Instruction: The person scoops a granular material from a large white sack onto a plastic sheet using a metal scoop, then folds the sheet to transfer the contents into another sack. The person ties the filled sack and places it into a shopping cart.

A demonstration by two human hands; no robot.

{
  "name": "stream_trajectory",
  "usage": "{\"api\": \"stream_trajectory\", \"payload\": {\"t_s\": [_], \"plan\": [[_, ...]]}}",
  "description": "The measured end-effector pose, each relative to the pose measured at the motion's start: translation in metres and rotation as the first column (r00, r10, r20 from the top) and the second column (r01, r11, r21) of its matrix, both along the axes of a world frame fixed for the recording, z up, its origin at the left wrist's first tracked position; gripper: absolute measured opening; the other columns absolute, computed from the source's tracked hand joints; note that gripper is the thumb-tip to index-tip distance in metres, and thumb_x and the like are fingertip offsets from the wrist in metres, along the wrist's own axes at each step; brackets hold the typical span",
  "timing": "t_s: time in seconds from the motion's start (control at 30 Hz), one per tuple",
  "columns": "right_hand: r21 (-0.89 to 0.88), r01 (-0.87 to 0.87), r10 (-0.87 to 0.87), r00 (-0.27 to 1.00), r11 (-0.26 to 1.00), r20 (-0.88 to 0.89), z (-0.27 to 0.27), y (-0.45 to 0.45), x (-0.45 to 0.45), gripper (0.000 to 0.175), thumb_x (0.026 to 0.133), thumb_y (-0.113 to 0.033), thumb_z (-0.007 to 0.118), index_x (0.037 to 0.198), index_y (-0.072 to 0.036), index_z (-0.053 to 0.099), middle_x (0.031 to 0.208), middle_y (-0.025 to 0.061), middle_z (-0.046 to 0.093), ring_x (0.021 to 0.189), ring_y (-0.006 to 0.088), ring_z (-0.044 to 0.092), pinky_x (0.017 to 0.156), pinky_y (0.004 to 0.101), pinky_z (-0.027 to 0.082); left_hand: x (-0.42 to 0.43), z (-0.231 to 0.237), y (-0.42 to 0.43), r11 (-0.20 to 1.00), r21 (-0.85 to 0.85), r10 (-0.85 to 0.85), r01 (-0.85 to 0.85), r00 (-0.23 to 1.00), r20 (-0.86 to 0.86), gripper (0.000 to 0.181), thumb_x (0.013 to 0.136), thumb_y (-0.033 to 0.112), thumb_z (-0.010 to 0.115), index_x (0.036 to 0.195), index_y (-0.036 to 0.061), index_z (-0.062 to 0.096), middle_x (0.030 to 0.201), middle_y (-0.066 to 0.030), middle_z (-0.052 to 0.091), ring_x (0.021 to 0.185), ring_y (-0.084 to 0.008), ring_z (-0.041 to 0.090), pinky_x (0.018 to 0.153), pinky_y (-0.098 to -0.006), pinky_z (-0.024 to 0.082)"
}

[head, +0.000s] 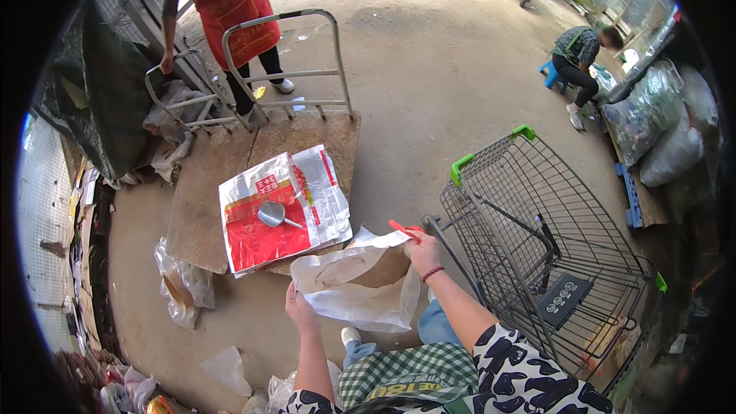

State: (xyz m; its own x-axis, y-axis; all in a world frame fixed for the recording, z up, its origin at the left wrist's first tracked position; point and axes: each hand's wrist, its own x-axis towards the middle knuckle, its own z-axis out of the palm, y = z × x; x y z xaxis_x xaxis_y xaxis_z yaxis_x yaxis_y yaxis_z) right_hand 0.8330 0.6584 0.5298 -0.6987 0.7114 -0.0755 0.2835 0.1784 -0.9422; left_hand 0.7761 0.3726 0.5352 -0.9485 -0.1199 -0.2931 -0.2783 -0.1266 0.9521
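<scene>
My left hand (pixel 302 307) pinches the near left rim of a large white woven plastic sack (pixel 365 305). The sack's mouth gapes upward, and its inside looks tan. At the opposite side of the rim, my right hand (pixel 424 254) grips the sack together with a slim red object (pixel 401 227), whose kind I cannot tell. Just beyond the sack, flattened red and white printed bags (pixel 267 241) lie stacked on the deck of a platform trolley (pixel 322 132). A metal scoop (pixel 271 214) rests on top of that stack.
A wire shopping cart (pixel 517 230) stands close on my right. Behind the trolleys is a person in a red apron (pixel 233 6), one hand on a trolley handle. Crumpled clear plastic (pixel 187 287) lies on the floor at left. Another person (pixel 575 63) sits near stuffed sacks (pixel 670 149).
</scene>
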Motion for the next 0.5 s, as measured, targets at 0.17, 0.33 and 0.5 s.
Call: {"api": "stream_trajectory", "payload": {"t_s": [0.17,0.33,0.5], "plan": [[-0.099,0.089,-0.092,0.995,0.991,-0.024,-0.026,0.05,-0.013,0.018,0.081,-0.016,0.054,0.088,-0.005,0.066,0.077,0.0197,0.062,0.068,0.0138,0.058,0.064,0.0297,0.045,-0.005,-0.004,-0.003,0.957,-0.287,-0.011,-0.034,0.988,-0.155,0.026,0.086,0.004,0.041,0.104,-0.0052,0.056,0.107,-0.0107,0.057,0.101,-0.0181,0.051,0.091,-0.0284,0.036],[-0.122,0.011,-0.004,0.999,0.992,0.055,-0.005,0.062,-0.02,0.016,0.081,-0.008,0.054,0.091,-0.001,0.065,0.077,0.0057,0.064,0.065,0.0095,0.054,0.061,0.0238,0.043,-0.008,-0.006,-0.001,0.993,-0.113,0.035,-0.042,0.997,-0.069,0.025,0.088,0.003,0.038,0.102,0.0003,0.058,0.077,0.0034,0.048,0.065,-0.0037,0.038,0.059,-0.0179,0.033],[-0.112,0.04,-0.036,0.998,0.993,0.043,0.019,0.051,-0.032,0.015,0.081,-0.005,0.054,0.092,0.0,0.065,0.077,0.0023,0.062,0.068,0.008,0.054,0.063,0.0224,0.044,-0.009,0.011,0.002,0.981,-0.176,0.075,-0.083,0.996,-0.055,0.025,0.088,0.002,0.037,0.101,0.0007,0.058,0.076,0.003,0.049,0.063,-0.003,0.039,0.057,-0.0173,0.034]]}}
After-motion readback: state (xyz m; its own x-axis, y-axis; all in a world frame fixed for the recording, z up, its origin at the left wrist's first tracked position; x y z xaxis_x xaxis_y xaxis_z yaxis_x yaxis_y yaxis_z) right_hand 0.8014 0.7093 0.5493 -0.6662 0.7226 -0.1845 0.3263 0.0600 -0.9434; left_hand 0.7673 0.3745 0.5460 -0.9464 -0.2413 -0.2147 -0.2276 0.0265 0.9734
